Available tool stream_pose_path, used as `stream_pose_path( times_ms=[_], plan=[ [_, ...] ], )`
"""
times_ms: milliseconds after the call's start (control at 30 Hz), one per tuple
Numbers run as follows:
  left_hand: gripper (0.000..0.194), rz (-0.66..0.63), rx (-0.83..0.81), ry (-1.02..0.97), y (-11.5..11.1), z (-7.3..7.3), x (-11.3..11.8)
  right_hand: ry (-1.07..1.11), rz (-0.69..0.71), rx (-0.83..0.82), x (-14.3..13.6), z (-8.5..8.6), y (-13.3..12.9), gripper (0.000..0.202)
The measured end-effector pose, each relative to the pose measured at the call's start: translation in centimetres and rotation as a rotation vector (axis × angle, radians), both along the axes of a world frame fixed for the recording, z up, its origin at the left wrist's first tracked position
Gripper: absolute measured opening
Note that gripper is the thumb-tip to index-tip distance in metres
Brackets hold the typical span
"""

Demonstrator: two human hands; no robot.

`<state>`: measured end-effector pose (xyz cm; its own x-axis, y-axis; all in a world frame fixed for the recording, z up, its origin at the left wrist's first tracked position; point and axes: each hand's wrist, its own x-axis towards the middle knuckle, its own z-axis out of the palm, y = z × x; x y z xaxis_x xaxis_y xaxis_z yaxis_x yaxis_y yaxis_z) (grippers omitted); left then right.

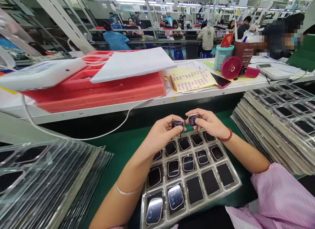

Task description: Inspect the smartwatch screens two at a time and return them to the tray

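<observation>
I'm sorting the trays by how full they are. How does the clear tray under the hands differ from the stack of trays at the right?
The clear tray lies singly and flat on the green mat; the stack of trays is many layers, slanted. The clear tray's near-right pockets are empty, while every visible pocket atop the stack holds a dark piece. The left hand and right hand each hold a small watch body over the single tray; nobody touches the stack. Both are clear plastic.

Left hand (pixel 163 132) pinches a watch case (pixel 177 124), right hand (pixel 209 122) pinches another (pixel 193 119), both just above far edge of clear compartment tray (pixel 236 183) on green mat (pixel 123 147); tray stacks (pixel 278 124) left and right
</observation>
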<state>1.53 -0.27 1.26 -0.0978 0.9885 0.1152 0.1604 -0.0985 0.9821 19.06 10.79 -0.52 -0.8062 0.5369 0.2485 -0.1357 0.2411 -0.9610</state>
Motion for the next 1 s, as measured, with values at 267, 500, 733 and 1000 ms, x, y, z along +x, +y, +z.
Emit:
stream_pose_path(
  times_ms=[267,500,733,1000],
  plan=[
    [0.035,0.006,0.029,0.037,-0.26,0.35,-0.18,0.024,-0.008,0.119,0.27,0.47,-0.05,0.039],
    [0.029,0.019,0.009,0.016,-0.42,0.49,-0.14,-0.031,0.043,0.036,0.45,0.68,-0.05,0.049],
    [0.066,0.000,0.017,-0.053,-0.54,-0.04,-0.32,0.041,0.070,0.056,0.23,0.48,-0.26,0.058],
    [0.046,0.060,0.006,-0.017,-0.33,0.07,-0.21,0.047,0.018,-0.047,0.27,0.18,0.01,0.037]
  ],
)
